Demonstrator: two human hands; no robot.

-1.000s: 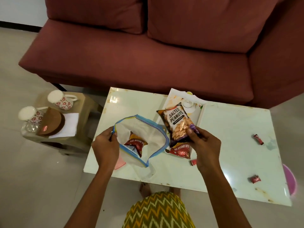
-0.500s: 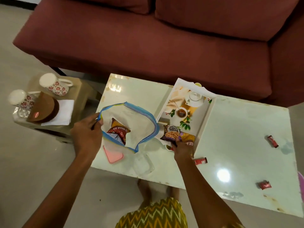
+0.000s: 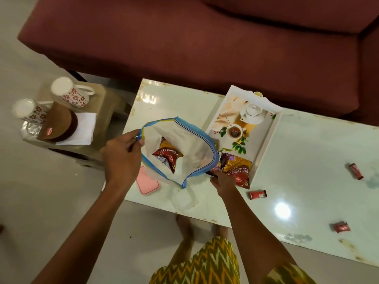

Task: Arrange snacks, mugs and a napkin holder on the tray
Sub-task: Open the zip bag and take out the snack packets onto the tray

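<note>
My left hand (image 3: 121, 158) pinches the rim of a clear zip bag with a blue edge (image 3: 196, 140) and holds it open above the table. One red and yellow sev packet (image 3: 167, 157) lies inside the bag. My right hand (image 3: 222, 181) rests at the near end of the white printed tray (image 3: 266, 138). Its fingers are on the peanut packet (image 3: 217, 168), which the bag mostly hides. A second sev packet (image 3: 238, 171) lies on the tray beside it. Two floral mugs (image 3: 70, 95) (image 3: 26, 110) and a brown napkin holder (image 3: 59, 124) stand on a side stool at left.
The glossy white table (image 3: 307, 156) carries three small red candy wrappers (image 3: 258, 194) (image 3: 356, 171) (image 3: 342, 227), a pink lid (image 3: 147, 182) and a clear container (image 3: 184, 197) near its front edge. A maroon sofa (image 3: 184, 37) runs along the far side.
My right hand brought the peanut packet down from mid-air onto the near end of the tray. My left hand kept hold of the open bag, and the view shifted closer.
</note>
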